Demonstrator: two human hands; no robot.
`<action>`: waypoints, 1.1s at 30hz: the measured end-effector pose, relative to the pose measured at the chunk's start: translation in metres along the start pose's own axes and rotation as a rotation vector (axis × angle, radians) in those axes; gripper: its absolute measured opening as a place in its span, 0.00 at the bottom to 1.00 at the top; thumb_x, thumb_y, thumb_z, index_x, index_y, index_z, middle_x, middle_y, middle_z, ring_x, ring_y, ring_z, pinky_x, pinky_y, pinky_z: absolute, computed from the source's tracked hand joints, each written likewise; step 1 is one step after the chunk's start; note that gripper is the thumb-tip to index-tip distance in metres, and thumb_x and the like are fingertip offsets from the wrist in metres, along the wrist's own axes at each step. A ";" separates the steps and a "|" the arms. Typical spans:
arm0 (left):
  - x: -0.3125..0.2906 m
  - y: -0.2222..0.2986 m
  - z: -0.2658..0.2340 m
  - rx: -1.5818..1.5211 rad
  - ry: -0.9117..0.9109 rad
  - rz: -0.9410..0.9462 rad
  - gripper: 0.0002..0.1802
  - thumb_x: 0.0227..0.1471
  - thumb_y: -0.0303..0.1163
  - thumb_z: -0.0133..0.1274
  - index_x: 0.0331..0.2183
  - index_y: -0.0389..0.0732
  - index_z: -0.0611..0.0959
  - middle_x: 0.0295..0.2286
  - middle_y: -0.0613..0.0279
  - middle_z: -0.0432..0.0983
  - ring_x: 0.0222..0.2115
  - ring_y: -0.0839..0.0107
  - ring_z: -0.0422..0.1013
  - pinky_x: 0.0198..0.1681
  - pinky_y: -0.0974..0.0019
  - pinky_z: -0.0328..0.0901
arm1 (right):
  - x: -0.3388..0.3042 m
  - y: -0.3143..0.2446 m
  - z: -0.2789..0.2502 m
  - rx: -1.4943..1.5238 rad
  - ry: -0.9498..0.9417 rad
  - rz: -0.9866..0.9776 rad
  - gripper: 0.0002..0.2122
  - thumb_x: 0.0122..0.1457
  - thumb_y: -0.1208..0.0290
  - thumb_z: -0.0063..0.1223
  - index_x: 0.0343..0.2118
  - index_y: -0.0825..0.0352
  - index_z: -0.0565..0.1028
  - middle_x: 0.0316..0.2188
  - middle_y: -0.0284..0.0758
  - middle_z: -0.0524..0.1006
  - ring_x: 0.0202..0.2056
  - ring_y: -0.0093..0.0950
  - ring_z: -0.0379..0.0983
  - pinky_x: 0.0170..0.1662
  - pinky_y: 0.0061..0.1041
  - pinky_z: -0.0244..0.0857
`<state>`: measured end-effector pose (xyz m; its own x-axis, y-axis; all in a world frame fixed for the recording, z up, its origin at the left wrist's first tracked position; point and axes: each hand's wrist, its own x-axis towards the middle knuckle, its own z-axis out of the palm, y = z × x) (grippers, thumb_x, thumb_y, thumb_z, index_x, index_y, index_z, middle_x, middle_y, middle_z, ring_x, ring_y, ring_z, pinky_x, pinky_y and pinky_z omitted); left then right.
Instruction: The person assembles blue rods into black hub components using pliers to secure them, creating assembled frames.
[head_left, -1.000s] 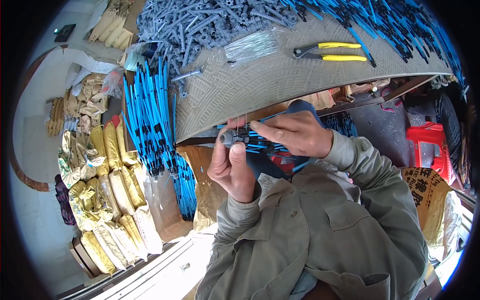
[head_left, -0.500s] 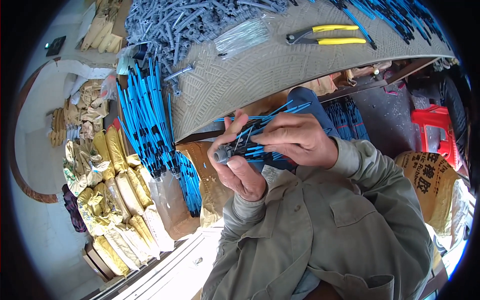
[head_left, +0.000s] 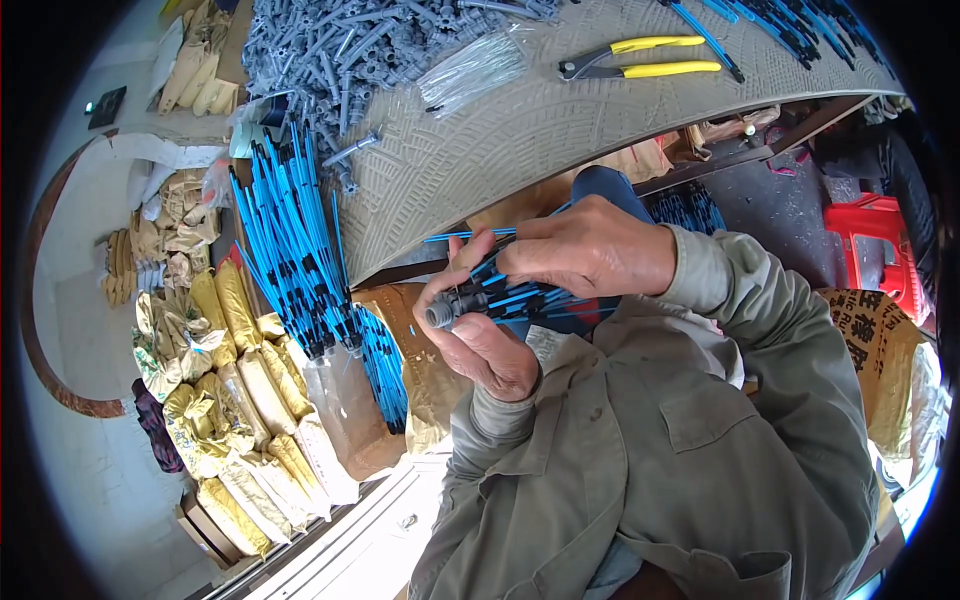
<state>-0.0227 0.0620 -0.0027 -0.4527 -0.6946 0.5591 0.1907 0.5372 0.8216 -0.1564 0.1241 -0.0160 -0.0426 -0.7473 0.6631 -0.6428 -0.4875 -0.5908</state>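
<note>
My left hand (head_left: pixel 480 335) grips a grey plastic fitting (head_left: pixel 452 305) with a round open end facing left. Thin blue rods (head_left: pixel 520 298) fan out of it to the right. My right hand (head_left: pixel 590 250) lies over the top of the bundle, fingers pinching the blue rods right next to the fitting. Both hands are close to my chest, below the edge of the worktable (head_left: pixel 520 140). My olive sleeves cover both forearms.
On the table lie a heap of grey fittings (head_left: pixel 340 50), a clear bag of thin rods (head_left: pixel 470 70), yellow-handled pliers (head_left: pixel 640 62) and blue rods (head_left: pixel 790 20). A big bundle of blue rods (head_left: pixel 300 250) leans left of it. Yellow sacks (head_left: pixel 240 400) cover the floor; a red stool (head_left: pixel 885 240) stands right.
Both hands with the fitting and blue rods have come lower and closer to my chest. The right hand has shifted along the rods toward the fitting.
</note>
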 end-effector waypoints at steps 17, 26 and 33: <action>0.002 0.006 0.002 -0.061 -0.146 0.174 0.12 0.49 0.26 0.46 0.34 0.35 0.61 0.36 0.46 0.75 0.45 0.52 0.69 0.59 0.46 0.37 | -0.012 -0.020 -0.025 0.290 -0.085 0.234 0.05 0.48 0.75 0.55 0.26 0.67 0.72 0.22 0.34 0.69 0.22 0.30 0.67 0.24 0.26 0.58; -0.013 0.011 0.000 -0.158 -0.189 0.144 0.16 0.45 0.19 0.48 0.36 0.37 0.61 0.36 0.48 0.74 0.45 0.50 0.68 0.58 0.44 0.39 | -0.018 -0.033 -0.032 0.441 -0.188 0.408 0.07 0.49 0.72 0.58 0.24 0.69 0.72 0.21 0.34 0.70 0.24 0.27 0.66 0.27 0.25 0.57; -0.024 0.007 -0.025 -0.351 -0.105 0.003 0.18 0.44 0.17 0.48 0.36 0.38 0.61 0.35 0.51 0.74 0.46 0.50 0.67 0.58 0.45 0.40 | -0.006 -0.014 -0.018 0.463 -0.125 0.353 0.05 0.48 0.77 0.58 0.27 0.68 0.74 0.23 0.36 0.72 0.25 0.28 0.70 0.27 0.22 0.61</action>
<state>0.0113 0.0709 -0.0075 -0.5353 -0.6303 0.5623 0.4709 0.3299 0.8182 -0.1609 0.1438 -0.0031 -0.0850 -0.9338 0.3476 -0.2043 -0.3251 -0.9233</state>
